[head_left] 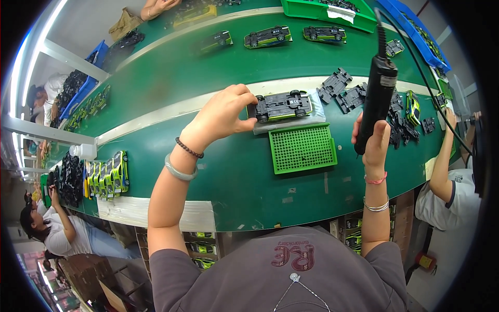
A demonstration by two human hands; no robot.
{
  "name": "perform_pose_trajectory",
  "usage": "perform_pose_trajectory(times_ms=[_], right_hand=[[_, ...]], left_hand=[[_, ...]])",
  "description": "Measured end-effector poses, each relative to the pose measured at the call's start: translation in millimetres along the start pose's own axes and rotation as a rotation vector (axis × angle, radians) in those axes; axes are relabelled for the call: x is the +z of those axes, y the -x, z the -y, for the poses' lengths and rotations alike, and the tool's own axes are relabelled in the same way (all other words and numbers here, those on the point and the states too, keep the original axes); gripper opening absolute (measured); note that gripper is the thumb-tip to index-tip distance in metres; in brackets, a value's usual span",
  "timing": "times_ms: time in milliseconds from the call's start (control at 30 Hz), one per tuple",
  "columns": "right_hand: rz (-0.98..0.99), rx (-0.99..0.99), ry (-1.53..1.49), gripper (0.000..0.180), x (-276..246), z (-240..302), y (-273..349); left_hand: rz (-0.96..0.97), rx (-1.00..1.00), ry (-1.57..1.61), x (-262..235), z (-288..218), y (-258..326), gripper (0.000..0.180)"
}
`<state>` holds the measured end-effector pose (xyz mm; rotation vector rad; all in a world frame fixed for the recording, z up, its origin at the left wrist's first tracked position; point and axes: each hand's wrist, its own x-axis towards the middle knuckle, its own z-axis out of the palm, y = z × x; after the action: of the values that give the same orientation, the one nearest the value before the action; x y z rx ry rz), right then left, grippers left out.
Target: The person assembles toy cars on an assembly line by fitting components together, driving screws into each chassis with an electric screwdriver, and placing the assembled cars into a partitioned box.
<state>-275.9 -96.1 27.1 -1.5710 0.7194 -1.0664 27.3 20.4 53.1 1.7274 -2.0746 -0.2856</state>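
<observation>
Upside down on a pale padded block (318,110), a green toy car (283,105) shows its black underside and wheels. My left hand (222,113) is closed on the car's left end, thumb on the near side and fingers on the far side. Upright in my right hand (375,144) is a black electric screwdriver (381,88), a cord running up from its top. It stands to the right of the car, apart from it. Just in front of the block lies a green perforated tray (303,149).
Loose black chassis plates (351,98) are heaped right of the car. Finished-looking green cars (267,37) sit on the green strip beyond a pale rail. More cars (108,175) stand in a row at left. Co-workers sit at both sides; one person's arm (444,151) reaches in at right.
</observation>
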Motion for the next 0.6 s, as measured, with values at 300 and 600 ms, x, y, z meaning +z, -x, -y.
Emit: perform_pose_trajectory(times_ms=[300,600], right_hand=[[0.074,0.136,0.093,0.028,20.4,9.8,-12.4],[0.401,-0.004,0.614,0.036,60.0,3.3,-54.0]], left_hand=[[-0.101,0.143,-0.393,14.1,-9.9,9.1,0.031],[-0.344,0.331,-0.648,37.0,-6.3,19.8,0.027]])
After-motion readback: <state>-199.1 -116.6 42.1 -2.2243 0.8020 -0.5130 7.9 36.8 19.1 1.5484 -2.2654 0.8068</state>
